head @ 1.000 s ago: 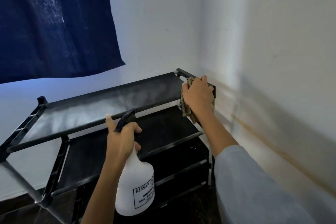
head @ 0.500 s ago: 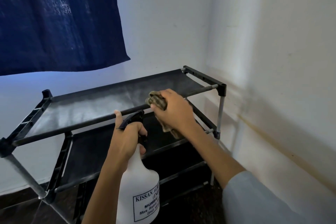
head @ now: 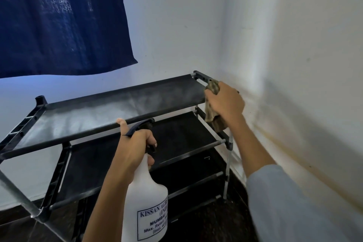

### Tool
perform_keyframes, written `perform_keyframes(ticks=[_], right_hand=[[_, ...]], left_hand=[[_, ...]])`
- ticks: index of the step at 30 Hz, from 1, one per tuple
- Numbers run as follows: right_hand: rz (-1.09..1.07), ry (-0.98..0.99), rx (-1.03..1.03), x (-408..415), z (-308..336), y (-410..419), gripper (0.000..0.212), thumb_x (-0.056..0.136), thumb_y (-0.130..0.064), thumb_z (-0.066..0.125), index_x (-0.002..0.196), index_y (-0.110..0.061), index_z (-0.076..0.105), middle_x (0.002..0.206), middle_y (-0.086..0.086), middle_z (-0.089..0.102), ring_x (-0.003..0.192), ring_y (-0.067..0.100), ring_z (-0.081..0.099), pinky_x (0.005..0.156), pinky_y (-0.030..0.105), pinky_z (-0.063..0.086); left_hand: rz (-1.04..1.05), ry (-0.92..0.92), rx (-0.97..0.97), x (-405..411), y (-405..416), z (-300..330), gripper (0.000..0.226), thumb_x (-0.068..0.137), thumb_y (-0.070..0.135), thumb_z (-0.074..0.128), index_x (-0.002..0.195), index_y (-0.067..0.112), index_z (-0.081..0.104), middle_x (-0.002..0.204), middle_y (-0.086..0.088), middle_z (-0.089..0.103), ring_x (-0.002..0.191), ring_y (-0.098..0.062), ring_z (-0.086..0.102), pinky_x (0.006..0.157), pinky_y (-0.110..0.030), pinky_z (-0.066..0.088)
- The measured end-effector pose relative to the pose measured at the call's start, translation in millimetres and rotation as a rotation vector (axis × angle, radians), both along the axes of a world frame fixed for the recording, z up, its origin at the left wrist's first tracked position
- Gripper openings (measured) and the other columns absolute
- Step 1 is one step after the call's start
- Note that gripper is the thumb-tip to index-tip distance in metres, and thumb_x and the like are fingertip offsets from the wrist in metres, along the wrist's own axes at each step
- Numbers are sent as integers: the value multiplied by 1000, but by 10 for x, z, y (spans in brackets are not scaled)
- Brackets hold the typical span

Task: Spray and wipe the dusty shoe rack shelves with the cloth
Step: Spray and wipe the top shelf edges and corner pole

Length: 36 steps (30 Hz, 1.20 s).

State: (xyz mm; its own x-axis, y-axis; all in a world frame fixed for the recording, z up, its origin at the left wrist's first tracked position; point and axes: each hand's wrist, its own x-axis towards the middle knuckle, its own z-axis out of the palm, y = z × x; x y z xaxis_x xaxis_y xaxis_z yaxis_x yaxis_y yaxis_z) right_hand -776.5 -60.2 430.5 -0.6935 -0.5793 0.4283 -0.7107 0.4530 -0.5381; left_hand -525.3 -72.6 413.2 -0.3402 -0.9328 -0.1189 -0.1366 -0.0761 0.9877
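The step in hand looked like wiping the top shelf (head: 110, 112) of the black metal-framed shoe rack (head: 211, 143), which stood in the room corner. The right hand (head: 225, 102), at about two o'clock from the frame centre, clenched a crumpled, mottled brown cloth (head: 213, 87) against the shelf's right end rail, with the cloth's tail hanging below the fist. A pale grey film, dust or spray mist, lay across the middle and left of that shelf, toward nine o'clock. So the next move probably called for dragging the cloth leftward along the fabric with steady pressure, then turning to the lower shelves, which looked untouched.

The left hand (head: 137, 143), near six o'clock, gripped the neck of a white plastic spray bottle (head: 146, 202) with a black trigger head, one finger curled on the trigger. The bottle was opaque, so its fill level could not be told. A dark blue curtain (head: 59, 19) hung at ten o'clock.
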Motion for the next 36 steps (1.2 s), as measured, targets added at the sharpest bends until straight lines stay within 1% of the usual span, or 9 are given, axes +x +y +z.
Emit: perform_keyframes(ticks=[4, 8, 10, 14, 16, 18, 22, 26, 36], right_hand=[[347, -134, -40, 660, -45, -113, 33, 92, -48, 50, 109, -21, 59, 87, -7, 60, 79, 12, 59, 66, 25, 47], [626, -201, -212, 1294, -288, -186, 31, 91, -48, 53, 112, -25, 56, 98, -9, 61, 85, 9, 57, 68, 25, 43], [675, -154, -223, 1189, -330, -163, 32, 88, -51, 55, 115, -32, 54, 105, -13, 62, 91, 7, 58, 76, 29, 48], [713, 35, -143, 830, -249, -66, 25, 90, -47, 56, 112, -36, 55, 99, -15, 64, 87, 0, 59, 72, 18, 45], [701, 119, -183, 731, -309, -73, 29, 91, -40, 56, 117, -28, 58, 102, -10, 66, 88, 3, 59, 75, 14, 44], [630, 181, -210, 604, -417, -88, 40, 89, -43, 53, 123, -24, 57, 107, -6, 66, 87, 7, 62, 80, 23, 51], [336, 298, -270, 143, -555, 37, 40, 88, -35, 63, 126, -29, 56, 99, -8, 69, 72, 4, 58, 63, 23, 54], [111, 357, -207, -181, -520, 140, 39, 88, -32, 60, 127, -34, 54, 105, -9, 68, 77, 15, 62, 63, 29, 52], [-72, 243, -138, -232, -453, 179, 41, 92, -26, 57, 131, -34, 49, 119, -6, 63, 90, 25, 64, 77, 34, 48]], left_hand=[[-26, 2, 0, -1, 35, 44, 103, 77, -1, 46, 151, 47, -8, 100, -24, 64, 39, -20, 47, 44, -28, 41], [-7, 7, -11, 39, 73, 17, 100, 79, -3, 44, 152, 47, -2, 83, -17, 56, 43, -22, 45, 40, -28, 40], [-5, 14, 14, 66, 74, 5, 98, 80, -4, 44, 151, 51, 4, 84, -19, 60, 41, -22, 46, 41, -28, 42], [-25, 35, 40, 59, 46, 23, 96, 80, -3, 43, 151, 52, 10, 89, -24, 65, 38, -21, 45, 44, -29, 42], [-28, 41, 42, 53, 42, 23, 96, 80, -3, 44, 151, 52, 10, 90, -24, 66, 37, -20, 45, 44, -30, 42], [-28, 43, 44, 54, 39, 14, 96, 81, -4, 44, 151, 51, 9, 91, -23, 66, 37, -19, 46, 42, -29, 42], [-33, 51, 56, 56, 11, 14, 96, 81, -5, 44, 150, 52, 11, 90, -24, 66, 38, -20, 46, 38, -27, 43], [-37, 52, 65, 77, -1, 36, 96, 81, -6, 44, 150, 53, 13, 97, -27, 65, 40, -21, 45, 39, -28, 42], [-61, 83, 109, 78, -7, 45, 101, 77, -6, 44, 148, 58, 10, 116, -27, 59, 33, -18, 45, 37, -27, 42]])
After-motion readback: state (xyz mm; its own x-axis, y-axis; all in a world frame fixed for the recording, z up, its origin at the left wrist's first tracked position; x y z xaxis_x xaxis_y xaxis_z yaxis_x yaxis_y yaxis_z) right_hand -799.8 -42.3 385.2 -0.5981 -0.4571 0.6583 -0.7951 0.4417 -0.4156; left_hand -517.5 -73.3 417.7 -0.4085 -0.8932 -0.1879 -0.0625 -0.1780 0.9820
